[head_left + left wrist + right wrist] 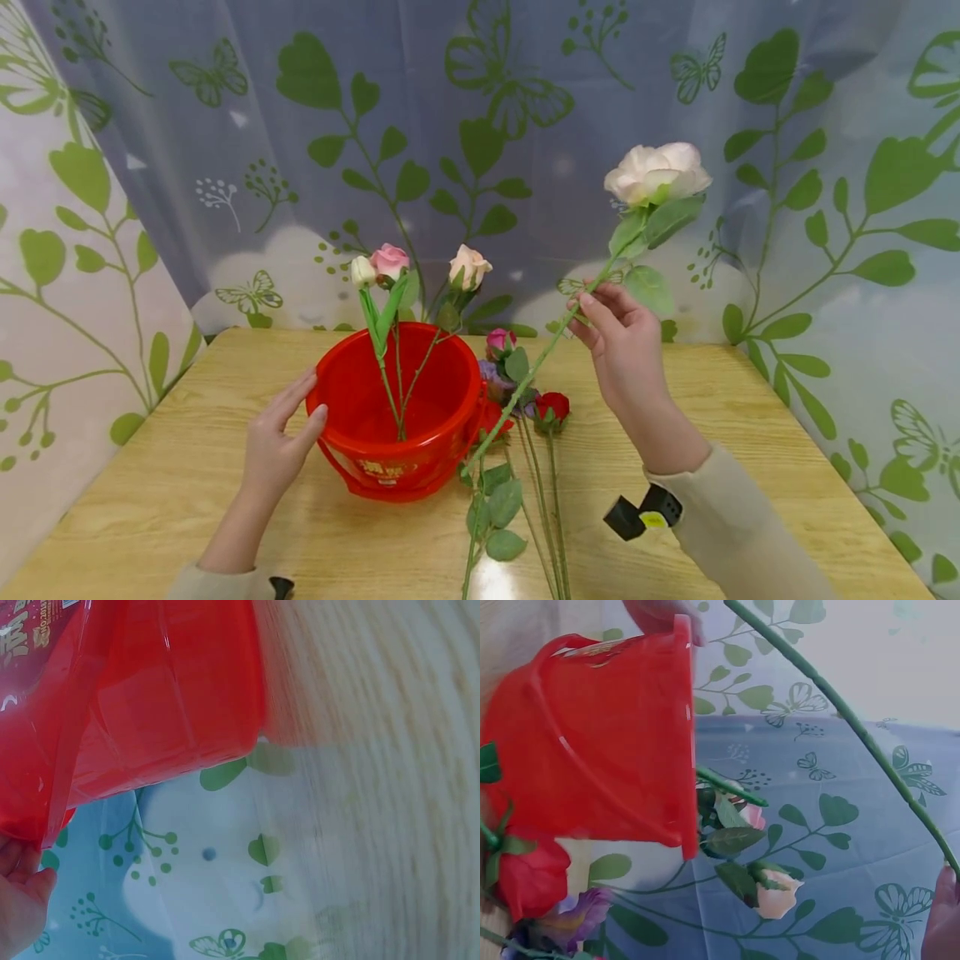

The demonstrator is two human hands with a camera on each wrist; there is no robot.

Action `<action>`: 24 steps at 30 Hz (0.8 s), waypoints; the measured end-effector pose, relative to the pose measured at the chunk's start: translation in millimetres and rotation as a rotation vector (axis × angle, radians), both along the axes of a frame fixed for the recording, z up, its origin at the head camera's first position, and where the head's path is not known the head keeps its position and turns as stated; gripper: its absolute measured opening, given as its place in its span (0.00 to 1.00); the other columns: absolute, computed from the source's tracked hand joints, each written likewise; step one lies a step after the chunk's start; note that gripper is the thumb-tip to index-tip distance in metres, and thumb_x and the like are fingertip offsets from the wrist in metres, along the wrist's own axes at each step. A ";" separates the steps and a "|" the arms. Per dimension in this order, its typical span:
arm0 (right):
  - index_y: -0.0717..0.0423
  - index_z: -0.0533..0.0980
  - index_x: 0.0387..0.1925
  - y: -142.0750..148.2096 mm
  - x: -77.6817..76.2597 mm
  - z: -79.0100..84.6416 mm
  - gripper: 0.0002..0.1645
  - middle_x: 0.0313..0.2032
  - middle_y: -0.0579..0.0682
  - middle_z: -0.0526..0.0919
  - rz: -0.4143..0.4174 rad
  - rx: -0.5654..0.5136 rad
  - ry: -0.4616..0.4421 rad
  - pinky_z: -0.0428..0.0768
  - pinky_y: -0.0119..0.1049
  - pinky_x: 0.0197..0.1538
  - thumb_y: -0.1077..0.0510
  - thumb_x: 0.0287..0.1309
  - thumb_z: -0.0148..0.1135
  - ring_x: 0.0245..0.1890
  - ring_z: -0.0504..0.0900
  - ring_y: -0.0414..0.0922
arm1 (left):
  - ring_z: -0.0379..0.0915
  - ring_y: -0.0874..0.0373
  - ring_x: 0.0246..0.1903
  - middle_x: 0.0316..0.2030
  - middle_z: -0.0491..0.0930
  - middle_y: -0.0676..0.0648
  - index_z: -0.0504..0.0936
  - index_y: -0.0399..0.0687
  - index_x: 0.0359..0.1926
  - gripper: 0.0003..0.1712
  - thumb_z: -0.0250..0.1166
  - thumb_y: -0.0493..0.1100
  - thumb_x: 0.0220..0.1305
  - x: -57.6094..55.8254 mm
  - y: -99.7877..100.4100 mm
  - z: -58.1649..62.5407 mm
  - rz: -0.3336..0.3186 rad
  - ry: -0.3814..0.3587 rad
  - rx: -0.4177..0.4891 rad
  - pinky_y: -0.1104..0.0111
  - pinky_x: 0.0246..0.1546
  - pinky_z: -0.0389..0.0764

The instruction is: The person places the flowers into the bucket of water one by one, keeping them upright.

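A red bucket (393, 462) stands on the table with three artificial flowers in it: a white tulip (363, 272), a pink rose (390, 261) and a peach rose (470, 267). At the bucket's left rim, my left hand (276, 442) touches the side with fairly straight fingers and the thumb apart. My right hand (626, 354) pinches the green stem (840, 705) of a large white flower (657, 173) between thumb and fingers. This flower is raised and tilted, its bloom up to the right. Its lower stem end passes in front of the bucket's right side.
Right of the bucket, several flowers lie on the wooden table (652, 550), among them a red rose (552, 407), a dark pink rose (500, 342) and a purple flower (577, 919). A patterned curtain (570, 83) hangs behind the table and along its sides.
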State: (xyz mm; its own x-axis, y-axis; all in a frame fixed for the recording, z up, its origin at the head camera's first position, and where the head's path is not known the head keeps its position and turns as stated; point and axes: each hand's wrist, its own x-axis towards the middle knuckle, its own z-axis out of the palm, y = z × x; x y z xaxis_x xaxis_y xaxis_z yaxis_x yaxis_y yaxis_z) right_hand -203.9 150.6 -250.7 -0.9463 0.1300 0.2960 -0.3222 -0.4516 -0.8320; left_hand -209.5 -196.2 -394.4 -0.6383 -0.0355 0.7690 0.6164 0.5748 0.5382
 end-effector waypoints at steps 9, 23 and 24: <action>0.63 0.71 0.36 -14.3 -9.3 6.7 0.06 0.32 0.52 0.73 -0.105 -0.086 0.015 0.77 0.29 0.36 0.69 0.55 0.54 0.32 0.76 0.42 | 0.70 0.58 0.49 0.47 0.75 0.36 0.76 0.29 0.46 0.23 0.63 0.26 0.43 -0.5 0.4 0.7 0.003 0.004 -0.006 0.85 0.48 0.62; 0.57 0.69 0.37 -35.6 -12.4 -10.8 0.06 0.34 0.49 0.75 -0.113 0.027 -0.056 0.77 0.34 0.42 0.67 0.56 0.53 0.38 0.76 0.44 | 0.67 0.65 0.50 0.47 0.75 0.37 0.76 0.30 0.47 0.24 0.64 0.26 0.43 0.2 0.0 1.8 -0.001 -0.003 -0.001 0.85 0.48 0.62; 0.56 0.69 0.36 -36.7 -12.3 -11.5 0.06 0.34 0.49 0.74 -0.113 0.023 -0.059 0.76 0.34 0.42 0.67 0.56 0.53 0.38 0.76 0.44 | 0.67 0.65 0.50 0.47 0.75 0.37 0.76 0.30 0.47 0.24 0.64 0.26 0.43 -0.5 -0.3 0.8 -0.002 -0.001 -0.001 0.85 0.48 0.62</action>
State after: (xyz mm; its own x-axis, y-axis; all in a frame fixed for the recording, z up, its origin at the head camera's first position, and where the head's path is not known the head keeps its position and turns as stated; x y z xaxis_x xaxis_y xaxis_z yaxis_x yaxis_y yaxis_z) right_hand -216.2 113.9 -262.2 -0.9419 0.2305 0.2443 -0.3201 -0.3957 -0.8608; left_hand -210.0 -196.5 -393.6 -0.6395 -0.0333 0.7680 0.6169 0.5740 0.5386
